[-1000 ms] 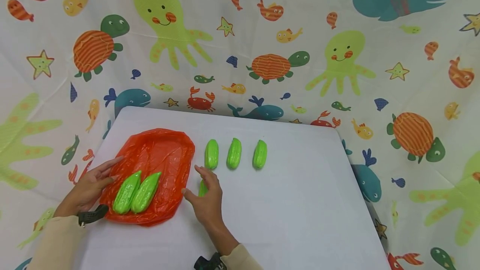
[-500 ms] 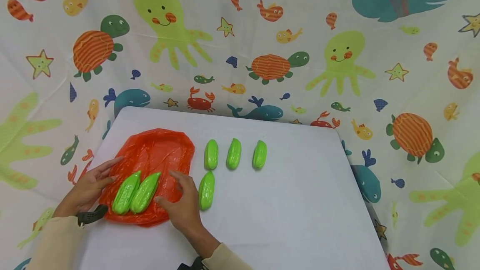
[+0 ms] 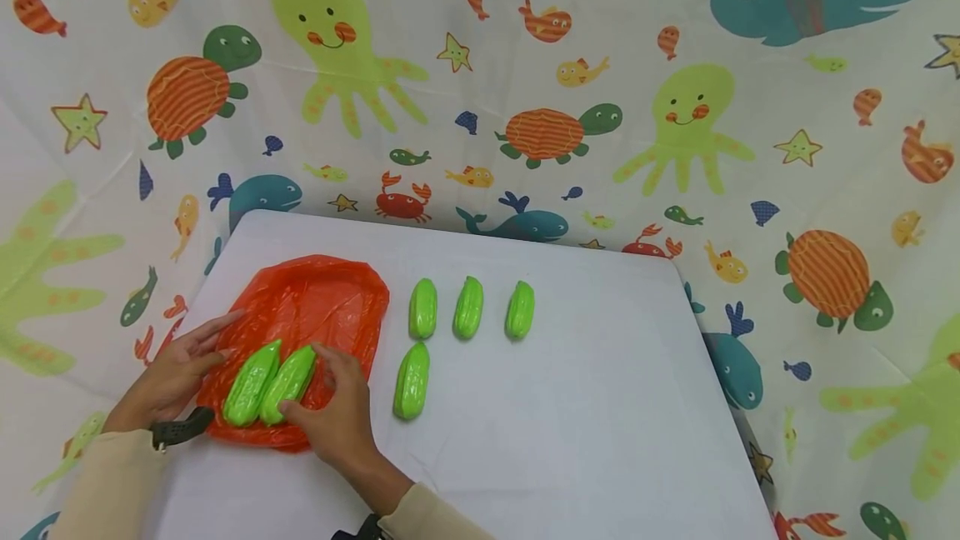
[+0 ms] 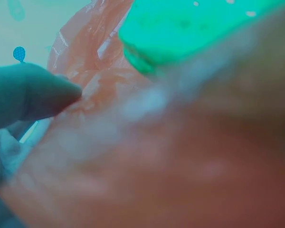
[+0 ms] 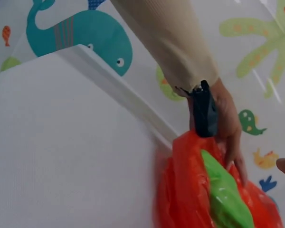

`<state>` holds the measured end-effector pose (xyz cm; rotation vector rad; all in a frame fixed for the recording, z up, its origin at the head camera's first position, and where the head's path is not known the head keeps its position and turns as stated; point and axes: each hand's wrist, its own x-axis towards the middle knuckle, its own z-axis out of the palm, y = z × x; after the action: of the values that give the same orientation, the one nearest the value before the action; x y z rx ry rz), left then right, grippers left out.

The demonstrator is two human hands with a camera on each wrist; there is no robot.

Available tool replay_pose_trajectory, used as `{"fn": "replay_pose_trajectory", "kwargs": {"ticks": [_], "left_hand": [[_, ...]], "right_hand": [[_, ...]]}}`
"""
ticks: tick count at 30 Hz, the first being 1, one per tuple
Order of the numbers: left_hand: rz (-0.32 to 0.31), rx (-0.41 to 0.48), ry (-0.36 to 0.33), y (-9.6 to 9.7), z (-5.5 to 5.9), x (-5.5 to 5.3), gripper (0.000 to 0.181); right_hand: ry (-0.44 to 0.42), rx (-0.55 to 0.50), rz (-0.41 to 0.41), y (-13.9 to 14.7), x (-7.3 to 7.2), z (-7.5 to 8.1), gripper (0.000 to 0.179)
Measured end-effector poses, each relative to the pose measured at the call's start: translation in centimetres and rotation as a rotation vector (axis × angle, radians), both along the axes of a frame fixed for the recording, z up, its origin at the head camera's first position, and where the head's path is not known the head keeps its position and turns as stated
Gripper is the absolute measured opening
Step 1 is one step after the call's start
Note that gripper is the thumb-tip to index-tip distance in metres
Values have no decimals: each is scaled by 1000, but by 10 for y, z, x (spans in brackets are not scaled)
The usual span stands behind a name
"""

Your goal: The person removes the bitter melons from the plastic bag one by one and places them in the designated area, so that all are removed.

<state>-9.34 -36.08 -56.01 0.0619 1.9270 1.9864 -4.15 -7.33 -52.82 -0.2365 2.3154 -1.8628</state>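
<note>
A red plastic bag point(image 3: 330, 290) lies spread on the left of the white table, with two glossy green toy cucumbers side by side in it, a left one point(image 3: 251, 386) and a right one point(image 3: 287, 387). My left hand point(image 3: 171, 373) holds the bag's left edge; in the left wrist view the thumb point(image 4: 33, 92) presses on the plastic point(image 4: 92, 71). Over the bag's right side, my right hand point(image 3: 337, 419) has thumb and fingertips at the two ends of the right cucumber. The right wrist view shows the bag point(image 5: 187, 175) and one cucumber point(image 5: 225, 197).
Right of the bag, three more toy cucumbers stand in a row: one point(image 3: 423, 308), a second point(image 3: 468, 308) and a third point(image 3: 520, 309). Another cucumber point(image 3: 412, 382) lies nearer, just below the first. A sea-animal curtain point(image 3: 450, 148) hangs behind the white table point(image 3: 600, 390).
My right hand has moved left, from beside the near loose cucumber to the right cucumber in the bag, uncovering the loose one. The left hand stays at the bag's edge.
</note>
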Motion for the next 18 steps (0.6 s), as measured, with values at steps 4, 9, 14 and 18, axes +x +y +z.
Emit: {"fn": "replay_pose_trajectory", "kwargs": {"ticks": [4, 9, 14, 18], "left_hand": [[12, -3, -8, 0, 0, 0, 68], [28, -20, -24, 1, 1, 0, 68], [38, -76, -40, 2, 0, -1, 70], [38, -77, -38, 2, 1, -1, 70]], "right_hand": [[-12, 5, -1, -8, -2, -5, 77], [2, 52, 20, -18, -4, -8, 76], [-6, 102, 49, -24, -5, -9, 78], [-20, 132, 47, -27, -6, -10, 80]]}}
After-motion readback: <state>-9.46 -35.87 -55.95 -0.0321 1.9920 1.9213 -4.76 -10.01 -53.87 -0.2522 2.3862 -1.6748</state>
